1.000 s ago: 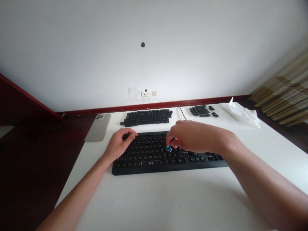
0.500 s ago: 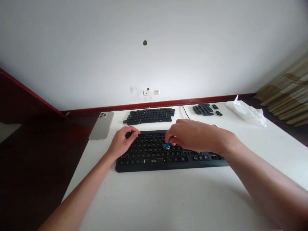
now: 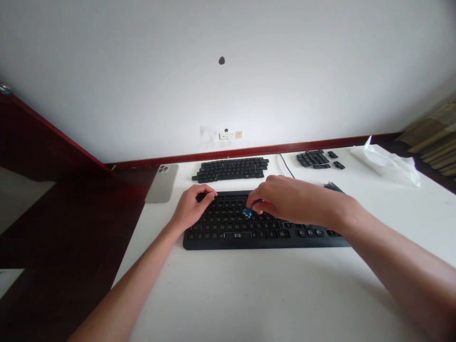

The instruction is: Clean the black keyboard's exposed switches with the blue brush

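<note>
A black keyboard (image 3: 267,242) with its keycaps off lies across the white table, its bare key sockets showing. My left hand (image 3: 193,205) is closed at its upper left edge, thumb and fingers pinching the rim. My right hand (image 3: 276,197) reaches over the middle of the keyboard, fingers closed round a small blue brush (image 3: 248,212). The brush's pale bristles point down at the sockets left of my fingertips. My right hand and forearm hide much of the keyboard's right part.
Behind the keyboard, black keycaps (image 3: 231,170) lie in rows, with a smaller group (image 3: 313,159) farther right. A phone (image 3: 162,185) rests at the table's left edge. A white plastic bag (image 3: 388,164) lies at the back right, and a cable (image 3: 287,165) runs toward the wall.
The whole view has shifted, so the table and things sit farther right. The brush has moved slightly leftward over the keyboard and tilted. My left hand stays on the keyboard's edge.
</note>
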A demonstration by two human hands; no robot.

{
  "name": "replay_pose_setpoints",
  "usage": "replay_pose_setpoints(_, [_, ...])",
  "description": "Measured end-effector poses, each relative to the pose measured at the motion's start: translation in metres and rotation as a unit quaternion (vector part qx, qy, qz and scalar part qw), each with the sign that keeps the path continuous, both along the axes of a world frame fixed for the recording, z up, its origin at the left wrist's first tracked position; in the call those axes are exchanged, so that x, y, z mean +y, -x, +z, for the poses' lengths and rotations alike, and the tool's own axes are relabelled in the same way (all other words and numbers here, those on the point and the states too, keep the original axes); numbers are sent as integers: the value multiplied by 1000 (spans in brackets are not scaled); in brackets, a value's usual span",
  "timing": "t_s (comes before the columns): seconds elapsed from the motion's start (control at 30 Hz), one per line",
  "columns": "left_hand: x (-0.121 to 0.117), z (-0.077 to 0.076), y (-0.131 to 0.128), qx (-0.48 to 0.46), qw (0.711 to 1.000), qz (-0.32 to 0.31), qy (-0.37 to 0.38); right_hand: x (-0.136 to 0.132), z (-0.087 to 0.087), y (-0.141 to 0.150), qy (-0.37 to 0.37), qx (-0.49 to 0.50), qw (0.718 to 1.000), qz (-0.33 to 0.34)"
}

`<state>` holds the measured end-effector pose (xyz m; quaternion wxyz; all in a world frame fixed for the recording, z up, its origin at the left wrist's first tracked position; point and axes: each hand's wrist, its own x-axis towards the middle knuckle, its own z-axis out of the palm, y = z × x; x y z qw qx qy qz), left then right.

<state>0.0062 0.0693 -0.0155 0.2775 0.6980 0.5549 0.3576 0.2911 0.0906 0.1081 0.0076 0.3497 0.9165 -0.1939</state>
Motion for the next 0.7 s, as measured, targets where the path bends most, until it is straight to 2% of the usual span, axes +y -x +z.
replay_pose_setpoints(0.33, [0, 5, -2, -61, 998, -8, 17, -1, 3, 4, 25, -13, 1000, 12])
replay_pose_setpoints(0.47, [0, 4, -1, -62, 998, -12, 12, -1, -1, 5, 2, -25, 1000, 12])
replay_pose_setpoints(0.7, [-2, 5, -2, -58, 998, -19, 9, -2, -6, 6, 12, 3, 999, 29])
